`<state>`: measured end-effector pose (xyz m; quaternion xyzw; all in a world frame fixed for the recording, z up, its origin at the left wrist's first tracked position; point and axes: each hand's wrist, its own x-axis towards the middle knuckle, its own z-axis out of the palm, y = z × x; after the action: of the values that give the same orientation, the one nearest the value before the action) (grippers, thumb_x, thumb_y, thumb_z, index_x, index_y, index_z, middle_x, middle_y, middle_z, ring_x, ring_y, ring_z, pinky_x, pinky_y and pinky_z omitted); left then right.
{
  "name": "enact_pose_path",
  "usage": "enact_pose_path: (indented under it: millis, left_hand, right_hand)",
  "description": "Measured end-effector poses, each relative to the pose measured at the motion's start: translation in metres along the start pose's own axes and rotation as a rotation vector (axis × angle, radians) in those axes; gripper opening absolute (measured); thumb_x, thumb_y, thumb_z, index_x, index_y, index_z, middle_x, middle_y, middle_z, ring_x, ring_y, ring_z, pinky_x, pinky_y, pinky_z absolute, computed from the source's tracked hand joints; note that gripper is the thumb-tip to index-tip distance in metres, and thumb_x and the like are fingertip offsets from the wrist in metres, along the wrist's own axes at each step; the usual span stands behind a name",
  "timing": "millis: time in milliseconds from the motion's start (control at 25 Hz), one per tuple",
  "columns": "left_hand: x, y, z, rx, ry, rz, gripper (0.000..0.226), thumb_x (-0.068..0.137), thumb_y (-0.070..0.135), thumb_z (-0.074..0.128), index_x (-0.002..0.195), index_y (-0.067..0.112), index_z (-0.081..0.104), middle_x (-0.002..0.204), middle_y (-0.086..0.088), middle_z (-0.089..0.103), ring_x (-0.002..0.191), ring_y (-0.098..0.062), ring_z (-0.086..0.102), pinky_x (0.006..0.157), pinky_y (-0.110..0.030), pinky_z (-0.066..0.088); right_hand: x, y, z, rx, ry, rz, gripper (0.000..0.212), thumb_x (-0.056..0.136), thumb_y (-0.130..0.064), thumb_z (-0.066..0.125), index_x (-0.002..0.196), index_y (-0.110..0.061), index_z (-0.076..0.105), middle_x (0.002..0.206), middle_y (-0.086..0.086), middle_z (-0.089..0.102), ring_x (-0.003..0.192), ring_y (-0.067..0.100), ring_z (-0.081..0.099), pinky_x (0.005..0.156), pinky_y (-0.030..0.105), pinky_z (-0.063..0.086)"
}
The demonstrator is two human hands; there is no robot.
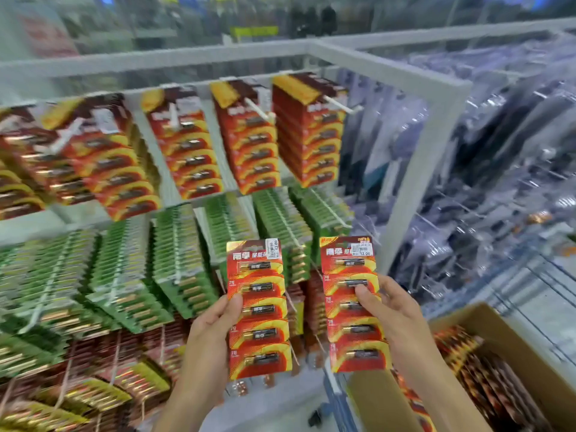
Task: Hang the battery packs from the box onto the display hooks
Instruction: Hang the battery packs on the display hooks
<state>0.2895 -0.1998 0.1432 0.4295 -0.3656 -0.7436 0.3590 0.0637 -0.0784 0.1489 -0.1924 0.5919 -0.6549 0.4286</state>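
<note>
A person's left hand [215, 332] and right hand [389, 310] each hold up a red battery pack, left pack [258, 307] and right pack [352, 300], before display hooks [341, 106] crowded with packs; a cardboard box [498, 338] sits lower right.

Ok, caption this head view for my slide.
Left hand and right hand each hold a red battery strip below the display hooks.
</note>
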Motion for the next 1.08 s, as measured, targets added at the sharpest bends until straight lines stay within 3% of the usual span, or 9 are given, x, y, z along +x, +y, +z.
enact_pose_path:
  millis: [240, 400, 480, 640, 720, 800, 880, 1000, 1080]
  left_hand:
    - [-0.009, 0.058, -0.038, -0.051, 0.111, 0.217, 0.041, 0.097, 0.036, 0.06, 0.13, 0.013, 0.067, 0.113, -0.015, 0.078, 0.097, -0.037, 0.077, 0.073, -0.045, 0.064]
    - [-0.019, 0.086, -0.046, -0.075, 0.208, 0.319, 0.044, 0.093, 0.04, 0.062, 0.128, 0.015, 0.069, 0.112, -0.014, 0.078, 0.098, -0.038, 0.077, 0.092, -0.056, 0.058]
    - [-0.026, 0.102, -0.046, -0.072, 0.234, 0.381, 0.044, 0.092, 0.042, 0.061, 0.127, 0.017, 0.07, 0.112, -0.012, 0.078, 0.1, -0.036, 0.077, 0.094, -0.056, 0.057]
    - [-0.033, 0.135, -0.05, -0.073, 0.273, 0.522, 0.04, 0.094, 0.04, 0.058, 0.121, 0.015, 0.073, 0.108, -0.013, 0.079, 0.092, -0.034, 0.078, 0.076, -0.051, 0.065]
    - [-0.032, 0.148, -0.054, -0.079, 0.288, 0.551, 0.036, 0.097, 0.038, 0.056, 0.119, 0.014, 0.073, 0.107, -0.014, 0.079, 0.088, -0.033, 0.079, 0.07, -0.046, 0.066]
    - [-0.031, 0.155, -0.058, -0.062, 0.293, 0.552, 0.036, 0.097, 0.037, 0.057, 0.121, 0.014, 0.072, 0.108, -0.013, 0.079, 0.09, -0.032, 0.079, 0.069, -0.043, 0.066]
    - [-0.032, 0.159, -0.061, -0.031, 0.285, 0.544, 0.036, 0.096, 0.037, 0.059, 0.121, 0.015, 0.073, 0.109, -0.013, 0.079, 0.09, -0.033, 0.079, 0.069, -0.043, 0.066]
    - [-0.034, 0.159, -0.064, -0.009, 0.275, 0.535, 0.031, 0.095, 0.035, 0.061, 0.116, 0.017, 0.074, 0.104, -0.011, 0.08, 0.085, -0.031, 0.079, 0.066, -0.042, 0.066]
    - [-0.034, 0.157, -0.064, -0.016, 0.274, 0.53, 0.03, 0.096, 0.034, 0.061, 0.116, 0.017, 0.074, 0.103, -0.011, 0.08, 0.085, -0.031, 0.079, 0.066, -0.042, 0.066]
  right_hand:
    - [0.025, -0.031, 0.084, -0.077, -0.196, -0.104, 0.025, 0.103, -0.034, 0.053, 0.12, -0.021, 0.067, 0.11, 0.009, 0.077, 0.1, 0.033, 0.075, 0.091, 0.056, 0.057]
    - [0.03, -0.048, 0.121, -0.063, -0.295, -0.155, 0.022, 0.101, -0.033, 0.055, 0.108, -0.023, 0.073, 0.107, 0.008, 0.078, 0.095, 0.03, 0.076, 0.084, 0.048, 0.058]
    - [0.033, -0.051, 0.131, -0.072, -0.317, -0.158, 0.022, 0.101, -0.031, 0.055, 0.11, -0.021, 0.072, 0.106, 0.008, 0.079, 0.092, 0.027, 0.077, 0.076, 0.042, 0.06]
    - [0.034, -0.053, 0.139, -0.074, -0.41, -0.104, 0.031, 0.097, -0.031, 0.057, 0.12, -0.014, 0.067, 0.107, 0.008, 0.078, 0.093, 0.025, 0.077, 0.078, 0.042, 0.061]
    - [0.031, -0.052, 0.138, -0.082, -0.453, -0.069, 0.028, 0.099, -0.024, 0.055, 0.118, -0.006, 0.066, 0.091, 0.0, 0.08, 0.079, 0.012, 0.077, 0.064, 0.026, 0.06]
    - [0.027, -0.049, 0.135, -0.065, -0.486, -0.03, 0.028, 0.099, -0.021, 0.055, 0.116, -0.002, 0.066, 0.087, 0.003, 0.08, 0.071, 0.008, 0.075, 0.055, 0.02, 0.057]
    - [0.026, -0.048, 0.133, -0.059, -0.489, -0.005, 0.031, 0.096, -0.023, 0.057, 0.117, -0.002, 0.066, 0.1, 0.013, 0.079, 0.078, 0.015, 0.077, 0.057, 0.022, 0.058]
    - [0.026, -0.046, 0.126, -0.071, -0.453, -0.01, 0.026, 0.102, -0.02, 0.053, 0.117, -0.003, 0.066, 0.096, 0.004, 0.08, 0.081, 0.01, 0.077, 0.057, 0.015, 0.055]
    - [0.026, -0.047, 0.125, -0.084, -0.417, -0.013, 0.027, 0.101, -0.022, 0.054, 0.118, -0.005, 0.066, 0.102, 0.008, 0.079, 0.087, 0.017, 0.077, 0.062, 0.021, 0.059]
